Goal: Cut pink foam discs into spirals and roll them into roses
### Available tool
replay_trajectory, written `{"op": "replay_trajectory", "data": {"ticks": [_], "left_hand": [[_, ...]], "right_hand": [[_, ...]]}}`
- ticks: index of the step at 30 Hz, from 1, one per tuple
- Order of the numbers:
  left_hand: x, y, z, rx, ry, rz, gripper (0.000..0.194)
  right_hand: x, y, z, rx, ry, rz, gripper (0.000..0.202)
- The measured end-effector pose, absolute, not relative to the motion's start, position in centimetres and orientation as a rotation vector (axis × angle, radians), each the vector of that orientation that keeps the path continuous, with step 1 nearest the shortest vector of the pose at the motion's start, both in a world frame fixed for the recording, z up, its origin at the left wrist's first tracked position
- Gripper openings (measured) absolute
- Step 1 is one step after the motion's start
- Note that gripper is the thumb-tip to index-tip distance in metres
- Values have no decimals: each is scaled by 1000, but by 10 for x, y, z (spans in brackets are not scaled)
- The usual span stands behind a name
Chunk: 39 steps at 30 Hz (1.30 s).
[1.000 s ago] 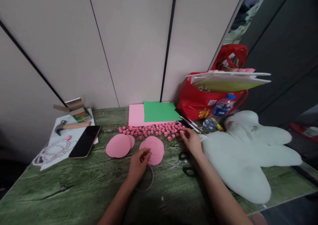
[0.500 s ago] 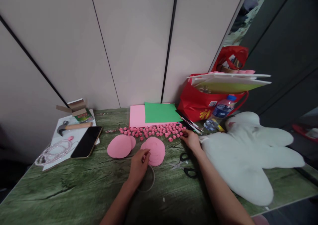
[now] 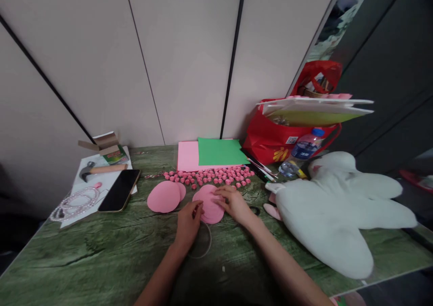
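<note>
A stack of round pink paper cut-outs [image 3: 211,212] lies on the table in front of me. At its left edge my left hand [image 3: 188,224] has its fingertips pinched on the paper. My right hand [image 3: 236,205] reaches over the right side of the stack, thumb and fingers apart, fingertips on or just above the paper. Behind it, several small rolled pink paper flowers [image 3: 206,176] are spread in a band. Under my right forearm the scissors are mostly covered; one black handle loop [image 3: 255,210] shows. A thin pale ring [image 3: 209,245] is beside my left wrist.
More pink paper discs [image 3: 164,198] lie to the left, near a phone [image 3: 120,191], a hammer [image 3: 104,170] and a bead string [image 3: 76,203]. Green paper [image 3: 221,152] is at the back. On the right are a red bag [image 3: 262,137], a bottle [image 3: 306,146] and a white plush toy [image 3: 331,216].
My right hand has moved left and nearer from the small paper flowers to the pink disc stack, its forearm now covering most of the scissors. The left hand has stayed at the stack's edge.
</note>
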State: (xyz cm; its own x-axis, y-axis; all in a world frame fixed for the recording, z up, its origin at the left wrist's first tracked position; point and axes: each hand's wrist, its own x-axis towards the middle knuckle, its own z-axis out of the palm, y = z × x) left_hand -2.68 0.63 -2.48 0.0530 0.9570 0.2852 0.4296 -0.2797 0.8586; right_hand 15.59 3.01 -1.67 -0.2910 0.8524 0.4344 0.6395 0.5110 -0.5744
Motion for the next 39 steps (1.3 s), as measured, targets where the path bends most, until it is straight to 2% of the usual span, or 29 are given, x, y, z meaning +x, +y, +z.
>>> {"op": "replay_trajectory", "data": {"ticks": [4,16,21,28,33,39], "left_hand": [[-28,8,-26,1730,1429,1195,19],[-28,8,-24,1571,1431,1189,20],[-26,9,-19,1372,1346,1149,29],[-16,6,-14,940,937,1135,50],[-18,8,-13,853,967,1187,42],[-24,10,-11,880,986,1231,28]], "right_hand": [[144,30,-28,-1263,-2121,387,39],[146,31,-45,-1221,-2001,417,12],[148,31,-41,-1176,-1807,465,14],[146,24,-25,-1023,-1804,475,15],[140,17,-18,-948,-1877,483,22],[139,18,-14,-996,-1550,779,21]]}}
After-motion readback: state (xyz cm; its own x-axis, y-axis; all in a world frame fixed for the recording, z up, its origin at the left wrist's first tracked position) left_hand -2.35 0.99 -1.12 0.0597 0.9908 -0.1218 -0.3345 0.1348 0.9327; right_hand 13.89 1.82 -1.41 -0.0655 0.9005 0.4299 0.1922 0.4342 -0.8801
